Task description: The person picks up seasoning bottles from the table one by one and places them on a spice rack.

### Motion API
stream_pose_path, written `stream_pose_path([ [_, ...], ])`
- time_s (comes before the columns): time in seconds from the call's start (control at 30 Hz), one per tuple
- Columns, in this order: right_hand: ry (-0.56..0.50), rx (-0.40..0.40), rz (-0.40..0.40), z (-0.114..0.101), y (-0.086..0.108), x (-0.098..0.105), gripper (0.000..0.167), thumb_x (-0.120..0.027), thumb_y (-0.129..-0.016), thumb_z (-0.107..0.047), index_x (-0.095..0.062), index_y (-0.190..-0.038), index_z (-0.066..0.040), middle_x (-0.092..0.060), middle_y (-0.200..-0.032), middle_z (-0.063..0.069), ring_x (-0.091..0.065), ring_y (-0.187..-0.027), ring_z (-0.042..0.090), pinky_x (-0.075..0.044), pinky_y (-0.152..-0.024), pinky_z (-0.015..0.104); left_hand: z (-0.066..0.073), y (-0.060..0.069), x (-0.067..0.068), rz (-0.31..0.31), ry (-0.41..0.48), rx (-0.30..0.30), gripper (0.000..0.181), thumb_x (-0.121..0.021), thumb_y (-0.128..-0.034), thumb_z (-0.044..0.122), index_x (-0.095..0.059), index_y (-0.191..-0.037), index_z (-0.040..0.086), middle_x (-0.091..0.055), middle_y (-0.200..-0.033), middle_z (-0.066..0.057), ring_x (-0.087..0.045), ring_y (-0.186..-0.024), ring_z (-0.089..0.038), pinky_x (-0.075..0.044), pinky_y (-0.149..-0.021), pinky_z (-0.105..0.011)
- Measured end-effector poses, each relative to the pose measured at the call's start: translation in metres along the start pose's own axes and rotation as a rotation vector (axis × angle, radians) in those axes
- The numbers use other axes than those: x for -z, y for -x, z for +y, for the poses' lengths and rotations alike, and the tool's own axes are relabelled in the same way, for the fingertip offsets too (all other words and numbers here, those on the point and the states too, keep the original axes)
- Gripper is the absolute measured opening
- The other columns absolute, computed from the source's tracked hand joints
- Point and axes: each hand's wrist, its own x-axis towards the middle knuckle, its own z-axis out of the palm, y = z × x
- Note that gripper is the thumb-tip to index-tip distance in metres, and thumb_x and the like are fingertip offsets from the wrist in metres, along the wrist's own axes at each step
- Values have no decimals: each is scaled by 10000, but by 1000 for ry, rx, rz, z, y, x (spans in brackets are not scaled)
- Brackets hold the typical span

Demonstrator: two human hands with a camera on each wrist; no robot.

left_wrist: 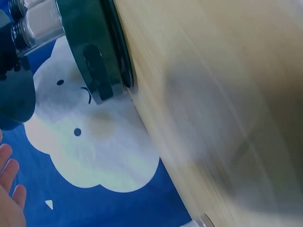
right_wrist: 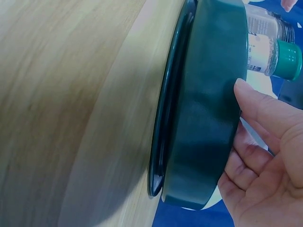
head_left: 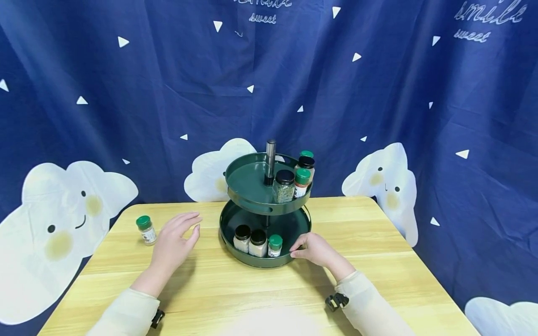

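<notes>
A dark green two-tier round spice rack (head_left: 252, 186) stands on the wooden table. My right hand (head_left: 313, 249) is at the right front of its lower tray (head_left: 269, 263), pinching the rim; in the right wrist view the thumb (right_wrist: 255, 97) lies at the rim's edge with curled fingers beside it. Two black-capped jars (head_left: 258, 243) and a green-capped jar (head_left: 275, 245) stand in the lower tray. My left hand (head_left: 174, 240) hovers left of the rack, holding nothing, fingers loosely extended. Left of it, a green-capped jar (head_left: 146, 229) stands on the table.
On the upper tray (head_left: 248, 175), several jars with black (head_left: 285, 184) and green (head_left: 301, 182) caps gather at the right side. A metal post (head_left: 271, 161) rises through the middle. Behind the table (head_left: 361, 275) hangs a blue curtain (head_left: 168, 93) with clouds.
</notes>
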Motion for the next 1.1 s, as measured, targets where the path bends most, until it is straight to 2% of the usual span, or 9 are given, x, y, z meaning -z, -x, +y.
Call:
stream_pose_path([
  [0.23, -3, -5, -5, 1, -1, 0, 39, -809, -846, -190, -804, -869, -159, -702, -878, -72, -667, -923, 213, -541, -873, 417, -10, 3, 6, 36, -22, 27, 256, -723, -821, 52, -765, -1074, 56, -727, -1148, -115, -655, -1094, -344, -465, -997, -464],
  [0.43, -1, -5, -8, 1, -2, 1, 34, -809, -846, -185, -805, -869, -161, -706, -880, -63, -668, -923, 214, -541, -876, 424, -21, 6, 8, 74, -40, 25, 246, -714, -809, 56, -771, -1047, 44, -734, -1119, -127, -659, -1071, -367, -465, -981, -501],
  [0.83, -15, -5, -10, 1, -1, 0, 38, -807, -847, -176, -804, -869, -145, -701, -874, -72, -669, -924, 234, -538, -881, 459, -37, 10, 16, 85, -84, 45, 243, -701, -819, 61, -766, -1051, 32, -728, -1128, -143, -651, -1071, -389, -448, -998, -549],
  [0.93, -6, -8, -10, 1, -1, 0, 37, -809, -845, -183, -805, -868, -154, -700, -875, -78, -671, -928, 237, -540, -878, 443, -40, 9, 18, 97, -91, 47, 244, -698, -824, 66, -764, -1056, 27, -727, -1130, -149, -656, -1063, -382, -438, -1037, -506],
  [1.1, 0, -13, -13, 1, -1, 0, 39, -810, -845, -191, -805, -866, -159, -700, -876, -84, -671, -929, 234, -540, -874, 418, -45, 9, 22, 109, -108, 51, 247, -690, -830, 76, -762, -1059, 19, -726, -1127, -158, -661, -1057, -372, -364, -1141, -345],
])
